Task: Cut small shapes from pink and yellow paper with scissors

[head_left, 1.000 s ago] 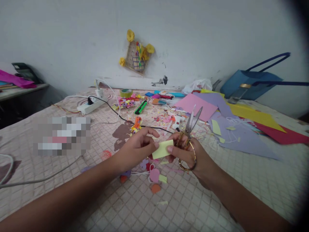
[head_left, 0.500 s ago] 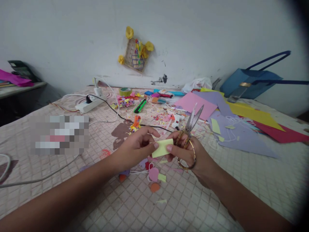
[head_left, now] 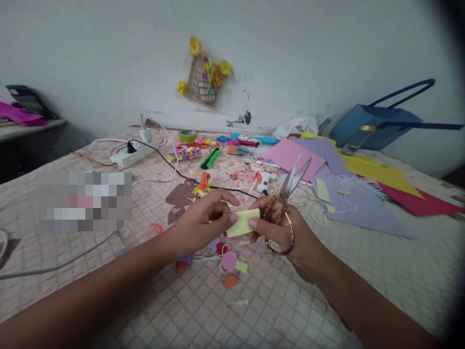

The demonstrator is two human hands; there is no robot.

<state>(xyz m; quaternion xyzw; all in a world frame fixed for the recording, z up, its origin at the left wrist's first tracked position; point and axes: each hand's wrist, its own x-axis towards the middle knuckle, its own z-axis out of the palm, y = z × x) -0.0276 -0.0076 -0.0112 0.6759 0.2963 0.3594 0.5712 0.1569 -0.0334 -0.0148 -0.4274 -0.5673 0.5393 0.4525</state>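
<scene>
A small pale yellow paper piece (head_left: 242,223) is pinched between my two hands over the cloth-covered surface. My left hand (head_left: 203,224) grips its left end with thumb and fingers. At the right end, the thumb of my right hand (head_left: 285,230) presses on the paper. Gold-handled scissors (head_left: 286,191) also hang in my right hand, their loops around the fingers and their parted blades pointing up and away. Below the hands lie a pink paper circle (head_left: 229,261) with white string, an orange paper circle (head_left: 230,281) and yellow-green scraps (head_left: 241,266).
Beyond the hands are a glue gun (head_left: 265,181), a green cutter knife (head_left: 210,158), a tape roll (head_left: 188,136) and paper scraps. Coloured sheets (head_left: 366,208) spread at right near a blue bag (head_left: 376,127). A power strip (head_left: 131,156) with cables stands at left.
Both hands keep their hold on the yellow paper, nearly still. The scissor blades look slightly wider apart and tilted a little more to the right. The view has shifted slightly.
</scene>
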